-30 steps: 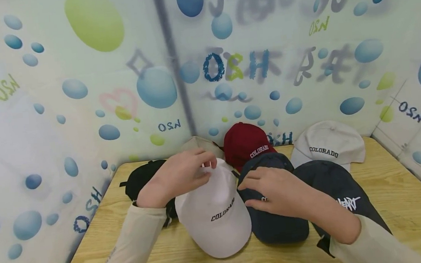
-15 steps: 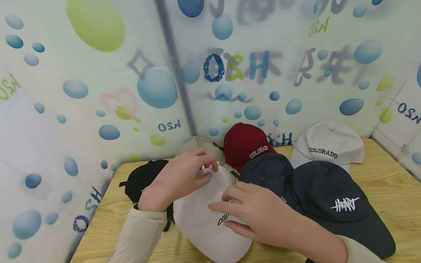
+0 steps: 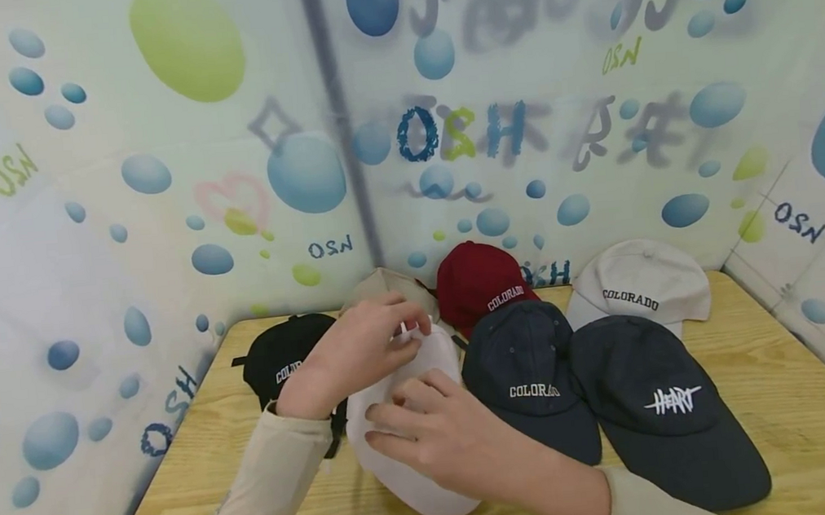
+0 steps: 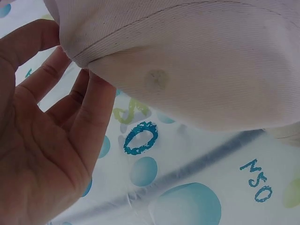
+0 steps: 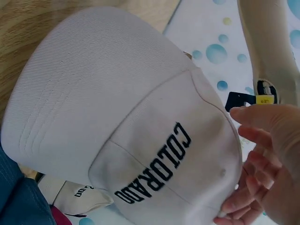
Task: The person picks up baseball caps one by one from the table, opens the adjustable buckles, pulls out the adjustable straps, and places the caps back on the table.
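A white cap [image 3: 390,468] with a dark COLORADO print [image 5: 157,166] stands tilted at the front middle, its brim towards me. My left hand [image 3: 361,348] pinches a fold of its crown from above; the left wrist view shows the cloth [image 4: 187,65] drawn to a point at the fingertips. Across the front of the cap, my right hand [image 3: 443,439] has its fingers bent loosely and hides the print in the head view. Its thumb [image 5: 253,115] is near the cap's side edge in the right wrist view, where the two hands' fingers overlap.
A black cap [image 3: 274,359] is at left, partly behind my left arm. Beige [image 3: 378,285] and red [image 3: 477,284] caps stand behind. Right of the white cap are a navy COLORADO cap [image 3: 520,354], a dark HEART cap [image 3: 639,368] and a pale grey cap [image 3: 642,274], all on a wooden table [image 3: 802,411].
My right hand has moved left from the navy COLORADO cap and over the front of the white cap, uncovering the navy one. The left hand stays at the crown.
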`<state>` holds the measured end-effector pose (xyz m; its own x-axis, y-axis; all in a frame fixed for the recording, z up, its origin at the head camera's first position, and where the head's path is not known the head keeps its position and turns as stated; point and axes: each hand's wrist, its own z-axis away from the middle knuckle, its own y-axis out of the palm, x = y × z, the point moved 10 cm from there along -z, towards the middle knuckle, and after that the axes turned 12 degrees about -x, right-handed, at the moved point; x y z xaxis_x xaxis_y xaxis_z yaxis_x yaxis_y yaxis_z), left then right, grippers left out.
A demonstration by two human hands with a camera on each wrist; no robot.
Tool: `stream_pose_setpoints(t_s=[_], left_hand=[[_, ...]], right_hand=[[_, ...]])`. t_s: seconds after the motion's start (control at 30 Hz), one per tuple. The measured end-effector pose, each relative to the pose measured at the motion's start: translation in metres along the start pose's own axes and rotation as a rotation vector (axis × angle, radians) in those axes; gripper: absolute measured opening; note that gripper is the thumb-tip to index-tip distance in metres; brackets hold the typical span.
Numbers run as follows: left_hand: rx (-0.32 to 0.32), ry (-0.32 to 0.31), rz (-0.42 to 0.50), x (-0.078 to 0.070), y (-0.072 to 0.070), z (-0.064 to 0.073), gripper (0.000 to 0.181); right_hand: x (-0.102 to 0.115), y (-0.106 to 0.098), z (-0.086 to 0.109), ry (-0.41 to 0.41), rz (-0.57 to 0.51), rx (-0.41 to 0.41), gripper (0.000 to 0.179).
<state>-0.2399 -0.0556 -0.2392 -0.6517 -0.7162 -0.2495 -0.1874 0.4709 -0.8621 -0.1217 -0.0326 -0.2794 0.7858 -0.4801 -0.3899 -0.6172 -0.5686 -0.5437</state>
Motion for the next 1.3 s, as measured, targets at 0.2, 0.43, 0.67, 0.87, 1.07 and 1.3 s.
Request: stream_pose_setpoints(t_s=[0.2,0.43,0.67,0.87,1.07,1.3], left_hand=[[-0.013,0.018,0.012,-0.002,0.002,0.000,0.010],[-0.018,0.032,0.056,-0.003,0.005,0.001,0.013],[0.009,-0.069,0.210,0.014,0.013,0.008,0.031],[0.017,-0.153,0.377,0.031,0.023,0.020,0.046],[0.024,-0.162,0.477,0.038,0.030,0.033,0.049],[0.055,-0.160,0.534,0.037,0.039,0.042,0.044]], right_hand=[[-0.003,0.006,0.002,0.028,0.044,0.020,0.015],[-0.014,-0.004,0.009,0.070,0.017,0.080,0.010],[-0.028,-0.028,0.020,0.123,-0.039,0.047,0.010],[-0.047,-0.041,0.030,0.211,-0.090,0.022,0.028],[-0.068,-0.046,0.045,0.307,-0.141,0.038,0.030],[-0.083,-0.053,0.059,0.370,-0.207,0.008,0.019]])
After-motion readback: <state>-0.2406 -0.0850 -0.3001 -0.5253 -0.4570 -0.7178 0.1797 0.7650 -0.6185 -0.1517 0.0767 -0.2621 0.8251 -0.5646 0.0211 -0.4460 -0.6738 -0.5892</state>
